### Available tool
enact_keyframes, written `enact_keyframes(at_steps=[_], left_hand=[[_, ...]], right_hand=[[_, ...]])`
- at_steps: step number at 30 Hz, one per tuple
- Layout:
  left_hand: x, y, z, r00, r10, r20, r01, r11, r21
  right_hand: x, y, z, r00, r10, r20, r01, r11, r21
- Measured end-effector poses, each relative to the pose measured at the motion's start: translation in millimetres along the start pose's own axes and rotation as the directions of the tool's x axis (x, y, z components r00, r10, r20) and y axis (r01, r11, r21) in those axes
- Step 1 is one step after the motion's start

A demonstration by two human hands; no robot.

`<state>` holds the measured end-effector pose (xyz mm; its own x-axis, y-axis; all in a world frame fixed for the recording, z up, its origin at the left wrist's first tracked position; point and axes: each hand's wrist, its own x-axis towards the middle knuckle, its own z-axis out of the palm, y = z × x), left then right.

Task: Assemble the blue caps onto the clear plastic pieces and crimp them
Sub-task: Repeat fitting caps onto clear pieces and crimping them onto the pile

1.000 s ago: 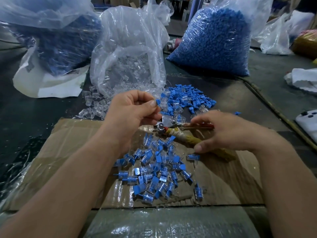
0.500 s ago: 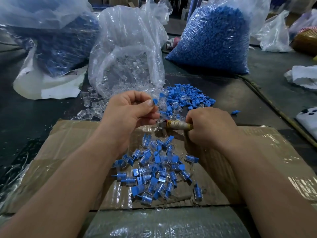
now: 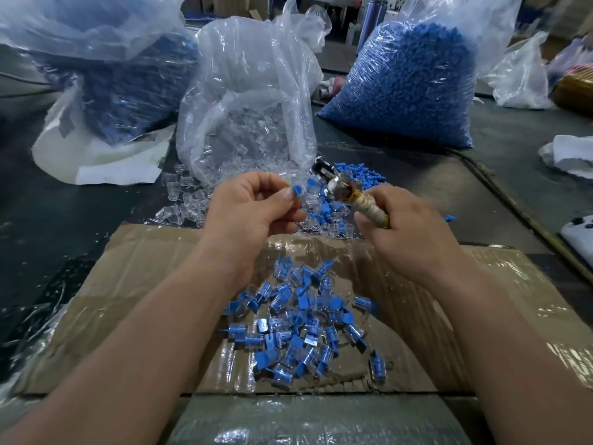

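Note:
My left hand (image 3: 252, 208) pinches a small piece with a blue cap (image 3: 296, 190) between thumb and fingers, held above the table. My right hand (image 3: 407, 229) grips the taped handle of a crimping tool (image 3: 345, 187), whose metal head tilts up and to the left, a short gap from the piece. Below both hands, a pile of assembled blue-capped pieces (image 3: 301, 326) lies on taped cardboard (image 3: 134, 284). Loose blue caps (image 3: 333, 207) and clear pieces (image 3: 184, 200) are scattered behind the hands.
An open bag of clear pieces (image 3: 250, 117) stands behind my left hand. A full bag of blue caps (image 3: 407, 81) stands at back right, another bag (image 3: 106, 75) at back left. A white device (image 3: 577, 232) lies at the right edge.
Both hands have risen off the cardboard. My right hand has closed round the tool handle and swung its head up. The blue-capped piece now shows at my left fingertips.

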<state>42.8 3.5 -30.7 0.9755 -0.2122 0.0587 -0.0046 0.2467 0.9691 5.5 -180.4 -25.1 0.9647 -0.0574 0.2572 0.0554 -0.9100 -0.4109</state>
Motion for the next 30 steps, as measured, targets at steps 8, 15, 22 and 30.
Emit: enact_keyframes(at_steps=[8,15,22,30], left_hand=[[-3,2,3,0.998,0.062,0.005,-0.063,0.997,0.043],[-4,3,2,0.996,0.084,0.011,-0.085,0.992,0.090],[-4,1,3,0.986,0.164,-0.020,-0.157,0.967,0.199],[-4,1,3,0.983,0.178,-0.053,-0.160,0.957,0.243]], right_hand=[[-1,-7,5,0.992,-0.057,0.116,0.055,0.998,0.019],[-2,-10,5,0.988,-0.053,0.144,0.053,0.999,0.004],[0,-11,7,0.990,-0.025,0.140,0.028,0.999,-0.025],[-1,-14,11,0.997,-0.009,0.078,0.015,0.997,-0.071]])
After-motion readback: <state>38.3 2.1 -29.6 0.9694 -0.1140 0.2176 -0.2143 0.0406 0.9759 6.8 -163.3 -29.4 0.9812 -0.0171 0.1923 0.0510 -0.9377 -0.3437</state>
